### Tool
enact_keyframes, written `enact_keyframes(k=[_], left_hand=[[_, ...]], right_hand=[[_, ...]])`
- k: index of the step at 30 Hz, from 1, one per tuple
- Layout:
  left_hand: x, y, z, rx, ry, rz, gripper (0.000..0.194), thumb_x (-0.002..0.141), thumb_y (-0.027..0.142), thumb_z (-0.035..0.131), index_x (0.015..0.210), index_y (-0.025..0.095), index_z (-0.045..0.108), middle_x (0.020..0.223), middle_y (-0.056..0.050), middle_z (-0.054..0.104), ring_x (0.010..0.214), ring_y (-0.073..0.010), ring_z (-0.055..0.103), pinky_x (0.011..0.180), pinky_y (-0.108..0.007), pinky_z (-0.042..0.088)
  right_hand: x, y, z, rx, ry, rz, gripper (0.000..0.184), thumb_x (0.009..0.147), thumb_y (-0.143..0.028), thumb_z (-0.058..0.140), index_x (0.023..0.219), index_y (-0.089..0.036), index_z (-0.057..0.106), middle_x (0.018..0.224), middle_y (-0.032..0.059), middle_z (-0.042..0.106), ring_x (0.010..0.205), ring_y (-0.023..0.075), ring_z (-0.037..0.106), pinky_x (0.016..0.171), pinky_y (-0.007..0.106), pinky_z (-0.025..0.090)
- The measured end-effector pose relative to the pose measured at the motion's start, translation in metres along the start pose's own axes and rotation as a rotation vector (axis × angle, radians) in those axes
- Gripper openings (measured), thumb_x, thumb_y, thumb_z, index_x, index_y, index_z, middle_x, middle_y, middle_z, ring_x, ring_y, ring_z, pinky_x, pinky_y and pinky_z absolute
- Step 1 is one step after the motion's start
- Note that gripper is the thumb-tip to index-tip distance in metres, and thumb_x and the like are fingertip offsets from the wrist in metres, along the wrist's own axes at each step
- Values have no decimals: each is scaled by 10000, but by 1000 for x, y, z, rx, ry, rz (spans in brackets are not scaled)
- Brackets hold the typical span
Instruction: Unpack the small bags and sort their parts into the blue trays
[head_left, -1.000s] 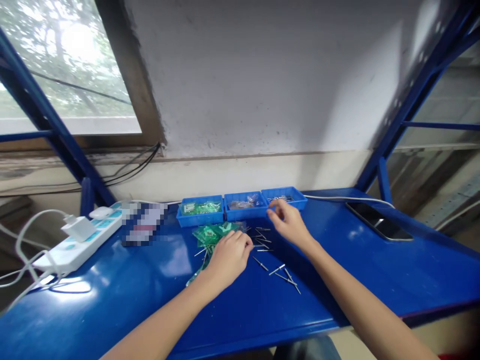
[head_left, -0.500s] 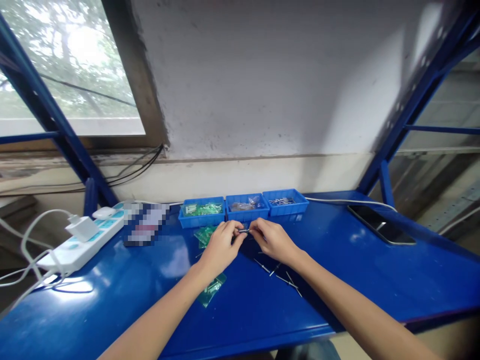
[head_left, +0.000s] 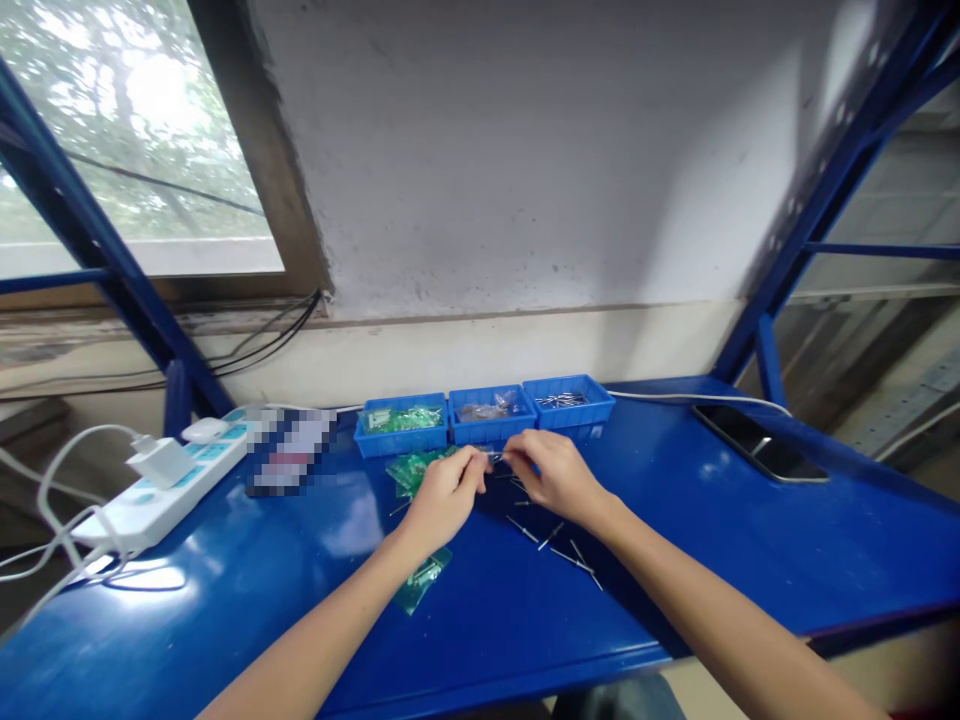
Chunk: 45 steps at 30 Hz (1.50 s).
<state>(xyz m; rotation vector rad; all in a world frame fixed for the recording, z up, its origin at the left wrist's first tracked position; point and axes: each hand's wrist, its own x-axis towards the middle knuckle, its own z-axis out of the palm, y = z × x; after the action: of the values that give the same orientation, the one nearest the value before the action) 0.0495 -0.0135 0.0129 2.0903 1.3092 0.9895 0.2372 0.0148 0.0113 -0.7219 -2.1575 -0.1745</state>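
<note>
My left hand is closed, its thumb and fingers pinched at one end of a small silvery rivet. My right hand pinches the other end just to the right; the fingers hide most of the piece. Below my right hand several thin metal rivets lie scattered on the blue table. Green-tinted small bags lie beside and behind my left hand. Another green bag with pale pieces in it lies nearer, partly behind my left forearm.
Three blue bins stand along the wall: one with green bags, one with clear bags, one with metal rivets. A white power strip with cables and a pixelated item are left. A black phone lies right.
My left fingers have curled further around the small piece, and my right hand has shifted slightly. The view has moved a little; the table items stay in place.
</note>
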Motion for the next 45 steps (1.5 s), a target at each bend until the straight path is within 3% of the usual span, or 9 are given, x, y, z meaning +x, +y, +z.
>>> enact_keyframes(k=[2,5,8,12,16,21,31,40,45], left_hand=[[-4,3,3,38,-103,48,287,932,348,350,888,190,586,728,1,605,659,-137,571,632,-245,424],[-13,8,10,177,-280,193,212,881,298,478,1058,248,584,923,-25,588,835,-165,570,717,-264,440],[-20,10,17,293,-359,271,167,866,248,509,1004,253,603,954,-36,548,905,-184,538,756,-282,437],[-17,8,22,359,-320,270,101,868,187,491,849,212,586,918,-34,570,895,-196,515,791,-330,422],[-5,-4,18,231,-156,151,77,871,186,467,859,206,540,842,-21,598,866,-194,534,793,-344,425],[5,-18,7,-8,23,31,123,861,164,432,978,202,418,781,-1,595,766,-154,594,729,-288,443],[3,-11,5,57,85,39,73,863,262,452,898,207,485,787,-4,589,733,-151,587,687,-264,441],[3,-9,1,107,84,-2,227,908,275,355,763,193,509,650,16,589,608,-137,568,620,-245,408],[1,-5,7,103,8,-5,247,919,343,366,828,193,541,675,11,600,608,-140,559,614,-252,409]], right_hand=[[1,10,-11,-91,188,48,132,895,-239,445,835,-189,551,679,32,622,613,138,568,621,253,420],[2,34,-27,-289,422,347,205,908,-304,416,857,-180,572,647,35,612,591,145,562,612,260,414],[-1,59,-33,-449,238,631,269,878,-382,460,994,-169,577,661,41,622,577,173,568,545,264,374],[-9,69,-26,-396,-30,761,296,868,-400,467,1007,-171,593,641,36,618,546,174,563,506,252,332],[-5,38,-12,-75,-99,527,283,897,-393,425,970,-179,597,584,-13,563,539,141,537,542,237,366],[2,-4,3,125,-252,140,135,865,-264,510,954,-193,582,761,14,586,649,121,529,605,220,386],[1,1,4,94,-235,160,150,917,-229,412,848,-188,539,773,31,587,681,132,534,623,228,388],[3,-6,2,94,-226,116,93,885,-260,485,909,-189,539,773,20,590,644,123,523,590,223,381],[3,-1,-9,27,-9,42,117,891,-235,456,843,-184,549,707,21,573,629,127,513,611,237,396]])
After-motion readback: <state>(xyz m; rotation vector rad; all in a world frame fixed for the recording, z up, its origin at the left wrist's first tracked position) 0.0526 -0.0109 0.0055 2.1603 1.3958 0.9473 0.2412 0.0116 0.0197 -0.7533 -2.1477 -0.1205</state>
